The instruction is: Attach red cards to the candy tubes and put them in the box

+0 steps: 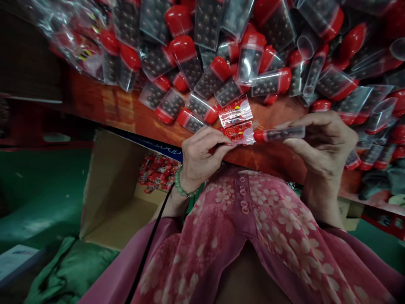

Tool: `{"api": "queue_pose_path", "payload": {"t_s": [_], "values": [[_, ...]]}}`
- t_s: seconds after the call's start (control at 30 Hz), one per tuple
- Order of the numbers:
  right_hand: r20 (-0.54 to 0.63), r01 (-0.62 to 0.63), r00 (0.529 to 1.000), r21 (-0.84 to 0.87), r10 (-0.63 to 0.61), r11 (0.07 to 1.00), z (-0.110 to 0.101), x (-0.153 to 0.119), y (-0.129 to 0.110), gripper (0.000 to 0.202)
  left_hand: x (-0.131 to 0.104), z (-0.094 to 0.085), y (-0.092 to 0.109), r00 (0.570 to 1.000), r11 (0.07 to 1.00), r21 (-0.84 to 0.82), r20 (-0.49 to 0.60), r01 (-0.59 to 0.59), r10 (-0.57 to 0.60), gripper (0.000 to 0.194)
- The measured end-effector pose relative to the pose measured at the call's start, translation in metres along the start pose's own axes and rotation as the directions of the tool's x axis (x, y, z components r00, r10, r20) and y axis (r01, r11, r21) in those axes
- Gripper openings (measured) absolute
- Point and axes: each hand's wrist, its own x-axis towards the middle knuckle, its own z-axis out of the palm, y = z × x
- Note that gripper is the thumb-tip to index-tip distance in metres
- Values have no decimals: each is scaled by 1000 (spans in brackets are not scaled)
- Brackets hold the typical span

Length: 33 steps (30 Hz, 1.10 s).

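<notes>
My left hand (204, 154), with a green bead bracelet (182, 183) at the wrist, pinches the lower left edge of a shiny red printed packet (241, 133). Just above that one, a second red packet (236, 110) lies on the table. In my right hand (325, 145), thumb and fingers grip a clear tube (284, 133) of dark beads. Its red cap points left, close to the right edge of the lower packet. Whether cap and packet touch is hard to tell.
Many clear containers with red caps and dark beads (169, 105) cover the table (120, 112). Clear plastic bags (79, 38) lie at the upper left. Below the table edge, an open cardboard box (110, 190) holds red packets (158, 171). Green cloth (69, 270) lies at the lower left.
</notes>
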Motion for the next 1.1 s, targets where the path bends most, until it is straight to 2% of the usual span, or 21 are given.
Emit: {"api": "queue_pose_path", "payload": {"t_s": [0.1, 0.23, 0.37, 0.5, 0.53, 0.57, 0.63, 0.73, 0.9, 1.1], "values": [[60, 41, 998, -143, -33, 989, -3, 6, -7, 34, 1, 0, 0, 1000, 1000, -7, 18, -11, 11, 9], [268, 213, 955, -339, -123, 916, -5, 16, -19, 23, 1, 1, -1, 998, 999, -12, 45, -42, 42, 9], [436, 298, 892, -368, -120, 881, -4, 27, -28, 20, 0, 0, -1, 993, 996, 46, 98, -76, 71, 10], [588, 404, 793, -310, -161, 861, 0, 34, -33, 26, -1, 0, 2, 978, 984, 134, 191, -114, 87, 14], [605, 403, 783, -315, -145, 859, 0, 34, -35, 27, -1, 0, 3, 974, 983, 143, 209, -116, 84, 14], [609, 384, 784, -331, -116, 862, 0, 33, -37, 27, -2, 0, 4, 972, 983, 147, 221, -114, 80, 14], [557, 298, 830, -394, -32, 869, -1, 30, -41, 26, -2, 0, 5, 971, 985, 141, 232, -101, 66, 12], [479, 244, 878, -393, -29, 887, -5, 29, -41, 28, -3, 0, 5, 974, 993, 115, 227, -42, 15, 13], [493, 275, 865, -313, -92, 909, -9, 33, -34, 32, -3, 0, 3, 971, 998, 40, 234, 38, -46, 15], [558, 298, 825, -294, -90, 908, -2, 34, -31, 21, -2, 2, 3, 971, 998, 34, 238, -44, 35, 13]]}}
